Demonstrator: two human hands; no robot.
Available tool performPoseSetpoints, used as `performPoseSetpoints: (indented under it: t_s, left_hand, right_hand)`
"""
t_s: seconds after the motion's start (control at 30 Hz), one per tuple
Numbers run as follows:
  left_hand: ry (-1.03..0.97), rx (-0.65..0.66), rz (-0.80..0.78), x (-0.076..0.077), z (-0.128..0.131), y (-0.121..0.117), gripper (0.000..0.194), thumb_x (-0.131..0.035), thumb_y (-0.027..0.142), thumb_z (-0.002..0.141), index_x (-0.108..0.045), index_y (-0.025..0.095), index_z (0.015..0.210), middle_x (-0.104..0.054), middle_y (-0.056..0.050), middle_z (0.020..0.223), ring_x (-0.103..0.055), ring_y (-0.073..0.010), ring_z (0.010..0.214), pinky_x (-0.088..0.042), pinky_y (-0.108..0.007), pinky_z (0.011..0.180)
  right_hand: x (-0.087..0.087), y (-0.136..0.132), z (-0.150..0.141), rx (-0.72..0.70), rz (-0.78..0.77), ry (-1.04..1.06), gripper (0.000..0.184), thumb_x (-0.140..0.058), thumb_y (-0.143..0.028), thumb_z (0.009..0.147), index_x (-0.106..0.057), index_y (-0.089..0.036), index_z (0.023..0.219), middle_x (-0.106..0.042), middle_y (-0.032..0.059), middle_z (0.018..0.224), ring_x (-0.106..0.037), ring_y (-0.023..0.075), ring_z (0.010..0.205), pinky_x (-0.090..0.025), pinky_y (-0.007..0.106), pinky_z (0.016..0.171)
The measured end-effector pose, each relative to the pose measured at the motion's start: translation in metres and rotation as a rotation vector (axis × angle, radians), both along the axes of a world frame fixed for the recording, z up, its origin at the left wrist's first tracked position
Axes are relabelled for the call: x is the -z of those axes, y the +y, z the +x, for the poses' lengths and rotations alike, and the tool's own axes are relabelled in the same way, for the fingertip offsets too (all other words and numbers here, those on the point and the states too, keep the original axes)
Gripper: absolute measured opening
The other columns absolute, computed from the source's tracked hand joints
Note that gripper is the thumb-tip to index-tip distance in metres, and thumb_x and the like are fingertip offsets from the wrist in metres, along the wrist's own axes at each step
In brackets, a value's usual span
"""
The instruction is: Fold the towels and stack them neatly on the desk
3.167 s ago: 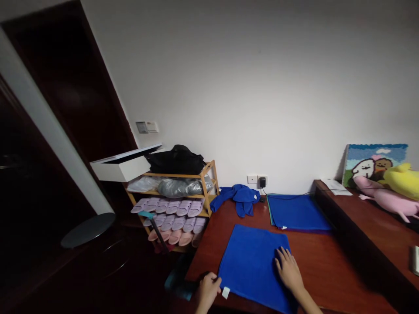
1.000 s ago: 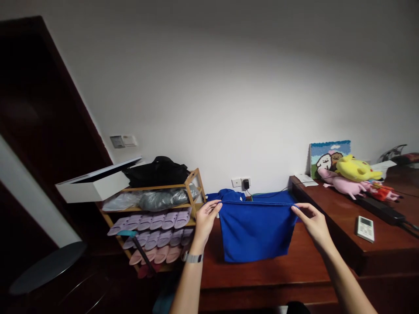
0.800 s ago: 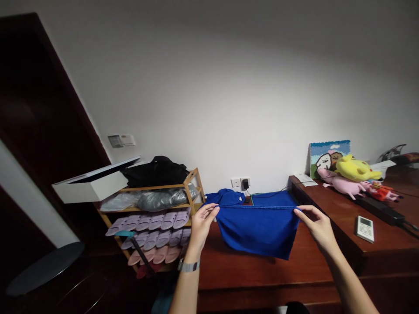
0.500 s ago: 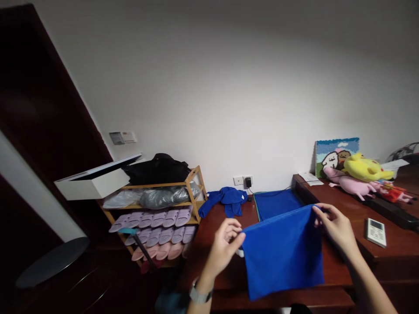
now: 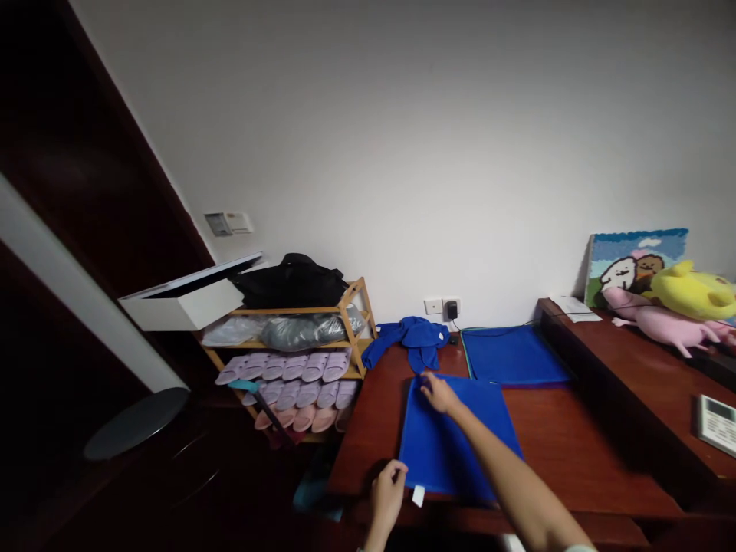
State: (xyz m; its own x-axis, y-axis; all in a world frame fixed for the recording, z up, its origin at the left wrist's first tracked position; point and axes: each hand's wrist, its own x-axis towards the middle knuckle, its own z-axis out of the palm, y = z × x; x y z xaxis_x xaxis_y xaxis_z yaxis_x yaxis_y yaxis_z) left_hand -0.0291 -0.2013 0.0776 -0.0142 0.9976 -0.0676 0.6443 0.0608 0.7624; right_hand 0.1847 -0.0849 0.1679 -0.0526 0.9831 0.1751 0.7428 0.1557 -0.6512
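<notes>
A rectangular blue cloth lies spread on the dark red wooden table, with a small white tag sticking out at its near edge. My left hand is at the near left corner, thumb and fingers pinched on the cloth's edge. Reaching across the cloth, my right hand has its fingers closed at the far left corner. Behind it, another flat blue piece with a green edge rests against the wall side. A crumpled blue garment sits at the table's back left.
Left of the table stands a wooden shoe rack with slippers, a black bag and a white box. On the raised right side are plush toys, a picture and a calculator-like device.
The blue cloth, held up in both hands before, now lies flat on the table. My right hand has moved left to its far left corner; my left hand is lower. The view has shifted slightly.
</notes>
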Motion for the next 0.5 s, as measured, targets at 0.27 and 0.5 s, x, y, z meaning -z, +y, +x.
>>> performPoseSetpoints:
  t_s: [0.27,0.5]
  left_hand:
    - [0.275,-0.013,-0.035,0.031,-0.037,0.0,0.025,-0.044,0.018,0.099,-0.066,0.028,0.097,-0.08,-0.002,0.099,-0.076,-0.0193,0.099,-0.05,-0.021,0.079]
    - [0.485,0.035,0.015,0.033,-0.043,0.0,0.031,-0.038,0.017,0.101,-0.066,0.028,0.108,-0.077,-0.003,0.119,-0.074,-0.0165,0.105,-0.049,-0.021,0.082]
  right_hand:
    - [0.135,-0.129,0.026,0.177,-0.039,-0.217,0.052,-0.036,-0.036,0.1,-0.06,-0.023,0.144,-0.049,0.0083,0.157,-0.034,0.0314,0.151,-0.022,0.055,0.126]
    - [0.199,-0.191,0.072,0.224,-0.079,-0.31,0.063,-0.028,-0.052,0.102,-0.036,-0.026,0.159,-0.027,-0.0003,0.166,-0.023,0.0265,0.155,-0.025,0.051,0.127]
